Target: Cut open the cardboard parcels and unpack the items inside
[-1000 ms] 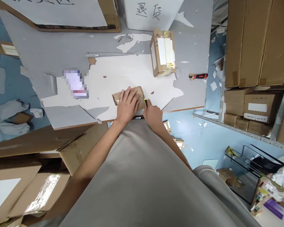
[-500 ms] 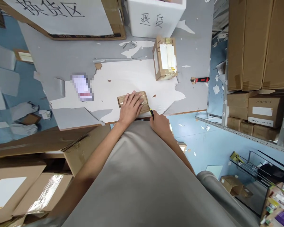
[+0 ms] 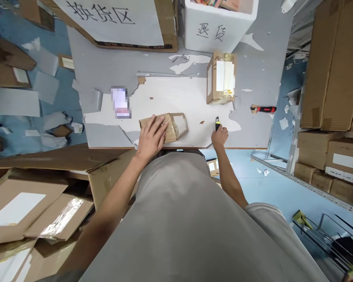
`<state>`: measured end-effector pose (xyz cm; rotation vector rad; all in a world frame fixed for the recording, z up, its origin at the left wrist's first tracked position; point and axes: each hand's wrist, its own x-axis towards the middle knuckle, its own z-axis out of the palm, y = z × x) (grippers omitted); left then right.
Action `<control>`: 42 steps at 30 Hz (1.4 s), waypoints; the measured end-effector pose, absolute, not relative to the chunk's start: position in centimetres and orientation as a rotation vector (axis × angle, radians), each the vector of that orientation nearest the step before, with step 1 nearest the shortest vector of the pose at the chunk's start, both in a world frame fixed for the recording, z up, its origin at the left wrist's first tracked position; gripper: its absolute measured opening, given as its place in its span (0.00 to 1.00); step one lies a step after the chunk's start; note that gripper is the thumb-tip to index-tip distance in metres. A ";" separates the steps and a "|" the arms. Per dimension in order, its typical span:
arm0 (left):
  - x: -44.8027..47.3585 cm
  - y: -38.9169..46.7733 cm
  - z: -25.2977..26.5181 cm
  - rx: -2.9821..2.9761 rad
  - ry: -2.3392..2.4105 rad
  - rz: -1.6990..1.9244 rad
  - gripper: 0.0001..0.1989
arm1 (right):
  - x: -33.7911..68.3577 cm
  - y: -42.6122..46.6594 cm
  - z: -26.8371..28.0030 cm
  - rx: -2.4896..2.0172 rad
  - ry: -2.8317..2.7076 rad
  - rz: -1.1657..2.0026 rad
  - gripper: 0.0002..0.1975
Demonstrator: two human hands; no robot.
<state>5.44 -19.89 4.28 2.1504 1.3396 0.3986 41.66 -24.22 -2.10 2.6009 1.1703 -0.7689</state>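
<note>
My left hand (image 3: 151, 140) lies over a small cardboard box (image 3: 170, 132) near the table's front edge. Its fingers are stretched out and slightly apart on the box top. At the right end of this box a flap (image 3: 180, 122) sticks out, with a pale face showing. My right hand (image 3: 219, 137) is closed around a black and yellow utility knife (image 3: 217, 124), whose tip points away from me. The knife is apart from the box, over the white patch of the table (image 3: 194, 109).
A taped carton (image 3: 220, 78) stands behind the knife, and a red and black cutter (image 3: 266, 109) lies at right. A blurred phone-like thing (image 3: 120, 102) lies at left. A white foam bin (image 3: 220, 29) and a large labelled carton (image 3: 167, 27) stand at the back.
The knife in my right hand has moved right, away from the box. My left hand and the box have shifted left on the table, and the box's right end now stands open. The view has shifted.
</note>
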 end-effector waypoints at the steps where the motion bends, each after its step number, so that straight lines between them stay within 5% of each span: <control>1: 5.0 -20.3 4.5 2.138 1.377 0.390 0.28 | 40.9 -24.1 -2.4 2.636 1.238 -0.771 0.32; 7: 4.6 -22.6 6.3 1.999 1.560 0.432 0.28 | 32.8 -21.0 -3.6 2.582 1.435 -1.779 0.29; 11: 5.4 -22.8 7.8 1.899 1.678 0.518 0.30 | 30.4 -20.2 -2.1 2.480 1.456 -2.028 0.26; 19: 7.0 -20.5 2.5 1.371 1.601 0.608 0.32 | 34.5 -24.0 3.9 2.776 1.529 -1.367 0.27; 23: 7.3 -20.0 -1.3 1.265 1.601 0.517 0.31 | 37.4 -24.5 2.9 2.668 1.600 -1.317 0.27; 28: 7.0 -20.6 -0.6 1.296 1.606 0.598 0.32 | 43.0 -24.5 -0.5 2.729 1.244 -0.772 0.32; 35: 7.2 -20.5 0.9 1.395 1.532 0.571 0.17 | 44.5 -23.9 -2.4 2.555 1.258 -0.827 0.36; 42: 6.9 -20.1 -0.6 1.343 1.478 0.596 0.19 | 40.0 -21.9 6.2 2.397 1.944 -0.863 0.28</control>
